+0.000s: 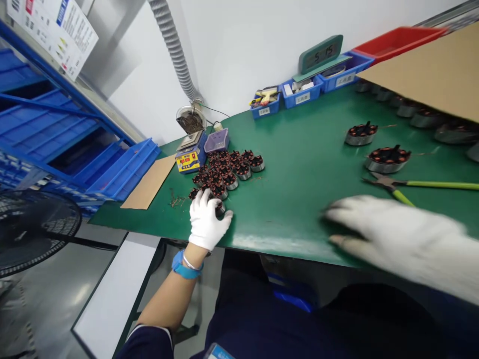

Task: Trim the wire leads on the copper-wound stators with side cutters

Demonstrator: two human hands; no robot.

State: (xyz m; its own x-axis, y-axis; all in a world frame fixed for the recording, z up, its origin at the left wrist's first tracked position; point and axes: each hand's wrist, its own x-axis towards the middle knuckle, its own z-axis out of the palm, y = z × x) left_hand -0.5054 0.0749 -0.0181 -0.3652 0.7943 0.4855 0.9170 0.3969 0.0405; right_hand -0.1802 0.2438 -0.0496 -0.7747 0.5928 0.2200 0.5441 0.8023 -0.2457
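My left hand, in a white glove, curls its fingers round a small round wound part at the near edge of a cluster of like parts. These have metal rims, black tops and copper windings. On the right, my right hand, gloved too, is smeared by motion above the green table; its fingers are apart with nothing seen between them. Beyond it lie green-handled pliers, beside one wound part. Another wound part sits farther back.
Behind the cluster stand a blue and yellow device and a purple tray. Blue bins, a clock and a red bin line the back. Cardboard covers more parts at right. A fan stands left.
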